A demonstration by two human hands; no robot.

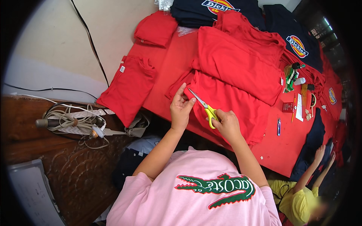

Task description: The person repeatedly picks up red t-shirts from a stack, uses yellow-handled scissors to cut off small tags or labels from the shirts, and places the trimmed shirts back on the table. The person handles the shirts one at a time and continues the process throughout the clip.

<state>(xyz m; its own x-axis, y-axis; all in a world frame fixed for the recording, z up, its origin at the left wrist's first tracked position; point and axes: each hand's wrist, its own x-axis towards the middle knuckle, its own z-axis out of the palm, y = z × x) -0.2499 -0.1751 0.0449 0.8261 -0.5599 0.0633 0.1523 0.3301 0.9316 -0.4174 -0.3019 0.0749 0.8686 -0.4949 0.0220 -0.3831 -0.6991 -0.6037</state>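
My right hand (227, 124) grips a pair of scissors (208, 113) with yellow-green handles. Their metal blades point up and left, and the tips reach close to my left fingers. My left hand (181, 109) is at the left edge of a red garment (230, 101) spread on the table. Its fingers are bent around the cloth edge, with thumb and index near the blade tips; whatever thread lies there is too small to make out. A folded red garment (237, 62) lies on the far part of the spread one.
Folded red garments (130, 84) lie along the red table's (279, 150) left side. Navy garments (279, 26) are stacked at the back. A small cutter (278, 126) and a green tape dispenser (291, 78) sit at right. Coiled cables (77, 122) hang left; a co-worker (298, 201) works at lower right.
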